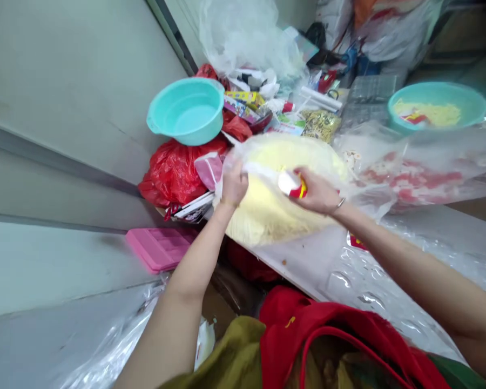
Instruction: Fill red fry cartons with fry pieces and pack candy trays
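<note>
At twelve o'clock, the pale-yellow bag [263, 219] lies on the bench [308, 267]. The left hand [235, 187] pinches its plastic at nine o'clock; the right hand [318, 193], toward three, grips a red-and-white item [294, 184]. Keeping the plastic taut should help.

Passage at near side: over the table [308, 265] strip in front of the pale-yellow bag [263, 216], between left forearm [210, 237] and right forearm [392, 251]. Left blocked by red plastic bag [174, 173] and turquoise basin [192, 116]; right by clear bag of red-and-white pieces [413, 181], second basin [472, 108] beyond. Piled packets [243, 111] obstruct far side.
</note>
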`<act>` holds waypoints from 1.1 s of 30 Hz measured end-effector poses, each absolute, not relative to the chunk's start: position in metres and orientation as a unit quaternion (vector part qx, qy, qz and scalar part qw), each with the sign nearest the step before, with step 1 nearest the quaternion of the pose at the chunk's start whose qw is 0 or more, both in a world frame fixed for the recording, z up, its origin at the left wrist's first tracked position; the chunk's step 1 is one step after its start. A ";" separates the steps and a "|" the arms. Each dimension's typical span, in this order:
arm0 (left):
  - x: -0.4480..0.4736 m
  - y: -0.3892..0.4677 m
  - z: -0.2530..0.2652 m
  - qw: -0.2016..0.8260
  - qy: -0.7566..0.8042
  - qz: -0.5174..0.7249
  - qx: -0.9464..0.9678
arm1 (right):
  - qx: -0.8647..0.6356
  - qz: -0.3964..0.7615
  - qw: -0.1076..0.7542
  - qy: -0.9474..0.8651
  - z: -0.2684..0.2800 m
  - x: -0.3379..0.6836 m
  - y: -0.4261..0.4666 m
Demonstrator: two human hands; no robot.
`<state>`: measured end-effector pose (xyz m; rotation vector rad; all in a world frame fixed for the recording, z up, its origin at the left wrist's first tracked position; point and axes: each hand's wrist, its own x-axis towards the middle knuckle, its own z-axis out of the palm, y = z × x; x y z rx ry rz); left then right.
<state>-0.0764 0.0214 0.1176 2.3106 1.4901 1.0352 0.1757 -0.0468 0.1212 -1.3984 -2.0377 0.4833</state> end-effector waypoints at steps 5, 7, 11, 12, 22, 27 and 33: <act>-0.087 0.018 0.115 0.086 0.518 0.368 0.768 | -0.507 0.149 0.345 -0.776 0.133 0.182 -0.035; -0.093 -0.009 0.097 0.094 0.543 0.304 0.777 | -0.519 0.180 0.289 -0.784 0.113 0.178 -0.051; -0.093 -0.072 0.058 0.121 0.577 0.179 0.788 | -0.538 0.231 0.208 -0.784 0.048 0.169 -0.110; -0.092 -0.086 0.051 0.134 0.571 0.152 0.796 | -0.541 0.244 0.198 -0.780 0.033 0.169 -0.126; -0.116 -0.152 0.039 0.472 0.397 -0.100 0.780 | -0.513 0.364 0.142 -0.764 -0.036 0.174 -0.226; -0.081 -0.099 0.031 0.321 0.552 0.112 0.761 | -0.554 0.342 0.216 -0.728 -0.028 0.157 -0.216; -0.027 -0.057 -0.011 0.192 0.674 0.050 0.712 | -0.619 0.297 0.252 -0.682 -0.028 0.154 -0.198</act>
